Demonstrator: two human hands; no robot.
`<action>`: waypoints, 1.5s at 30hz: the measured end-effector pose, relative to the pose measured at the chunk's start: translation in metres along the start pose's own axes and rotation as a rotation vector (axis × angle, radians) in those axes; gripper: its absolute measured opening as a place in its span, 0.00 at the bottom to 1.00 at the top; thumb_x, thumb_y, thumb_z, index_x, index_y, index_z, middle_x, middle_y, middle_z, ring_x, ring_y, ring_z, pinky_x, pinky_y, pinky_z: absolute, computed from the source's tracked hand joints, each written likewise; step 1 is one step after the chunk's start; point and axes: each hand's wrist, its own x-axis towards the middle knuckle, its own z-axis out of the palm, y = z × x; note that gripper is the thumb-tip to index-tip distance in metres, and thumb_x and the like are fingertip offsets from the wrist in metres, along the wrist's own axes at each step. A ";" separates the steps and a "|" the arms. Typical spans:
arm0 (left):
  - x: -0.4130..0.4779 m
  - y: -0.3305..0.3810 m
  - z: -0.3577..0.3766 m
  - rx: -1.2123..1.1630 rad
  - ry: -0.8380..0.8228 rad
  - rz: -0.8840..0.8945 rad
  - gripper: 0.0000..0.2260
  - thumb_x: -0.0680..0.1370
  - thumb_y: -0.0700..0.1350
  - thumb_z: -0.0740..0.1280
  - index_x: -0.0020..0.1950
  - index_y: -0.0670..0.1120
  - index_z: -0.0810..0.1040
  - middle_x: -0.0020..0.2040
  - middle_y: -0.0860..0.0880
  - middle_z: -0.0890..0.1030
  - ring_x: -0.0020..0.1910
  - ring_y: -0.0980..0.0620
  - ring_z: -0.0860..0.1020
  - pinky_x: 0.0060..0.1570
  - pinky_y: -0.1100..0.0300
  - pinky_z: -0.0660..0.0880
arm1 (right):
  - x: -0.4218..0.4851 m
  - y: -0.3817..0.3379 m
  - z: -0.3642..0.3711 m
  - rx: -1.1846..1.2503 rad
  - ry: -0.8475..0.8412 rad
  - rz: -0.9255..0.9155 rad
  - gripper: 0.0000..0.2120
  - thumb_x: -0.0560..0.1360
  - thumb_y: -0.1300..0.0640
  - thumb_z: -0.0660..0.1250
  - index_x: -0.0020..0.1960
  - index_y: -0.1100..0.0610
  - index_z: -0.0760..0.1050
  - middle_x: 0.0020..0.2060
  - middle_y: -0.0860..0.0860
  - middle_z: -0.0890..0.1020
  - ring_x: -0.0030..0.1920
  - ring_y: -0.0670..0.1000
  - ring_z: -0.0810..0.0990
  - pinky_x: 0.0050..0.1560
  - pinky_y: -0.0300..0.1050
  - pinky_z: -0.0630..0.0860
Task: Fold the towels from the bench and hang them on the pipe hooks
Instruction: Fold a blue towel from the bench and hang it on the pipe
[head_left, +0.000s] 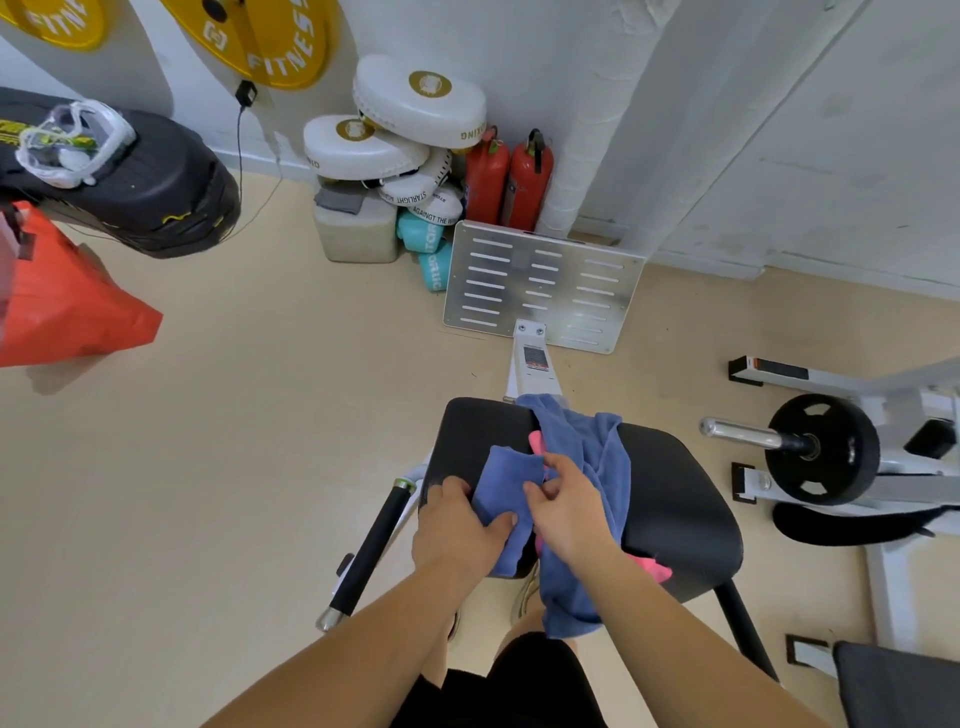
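Note:
A blue towel (587, 457) lies crumpled across the black padded bench (675, 499), one end hanging over the near edge. A pink towel (652, 567) peeks out from under it. My left hand (457, 530) pinches a flap of the blue towel against the bench's left side, thumb on top of the cloth. Over the same towel, my right hand (563, 506) grips a fold at the middle. No pipe hooks are in view.
A metal footplate (540, 286) stands beyond the bench, with two red fire extinguishers (511, 176) and white boxing pads (395, 135) against the wall. A barbell with a black plate (821, 449) lies right. A black handle bar (371, 540) sticks out left. An orange bag (67, 306) hangs at far left.

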 end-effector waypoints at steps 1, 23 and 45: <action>-0.001 -0.002 0.005 0.000 -0.030 -0.002 0.21 0.69 0.63 0.72 0.53 0.53 0.70 0.48 0.53 0.77 0.46 0.50 0.80 0.47 0.50 0.83 | -0.001 0.001 0.000 -0.027 -0.006 -0.004 0.17 0.82 0.56 0.66 0.70 0.55 0.71 0.35 0.49 0.77 0.37 0.49 0.78 0.42 0.41 0.75; -0.149 0.053 -0.216 0.227 0.131 0.742 0.18 0.73 0.55 0.70 0.63 0.61 0.76 0.53 0.61 0.77 0.49 0.61 0.76 0.49 0.63 0.76 | -0.123 -0.175 -0.153 -0.419 -0.414 -0.784 0.21 0.63 0.40 0.80 0.49 0.38 0.71 0.66 0.32 0.74 0.66 0.35 0.73 0.62 0.36 0.71; -0.033 -0.141 -0.591 -0.810 -0.055 0.400 0.29 0.65 0.37 0.78 0.65 0.48 0.76 0.54 0.41 0.87 0.52 0.40 0.85 0.50 0.53 0.81 | -0.137 -0.482 0.127 0.395 -0.427 -0.412 0.19 0.78 0.52 0.74 0.64 0.59 0.75 0.53 0.56 0.88 0.54 0.58 0.87 0.58 0.59 0.80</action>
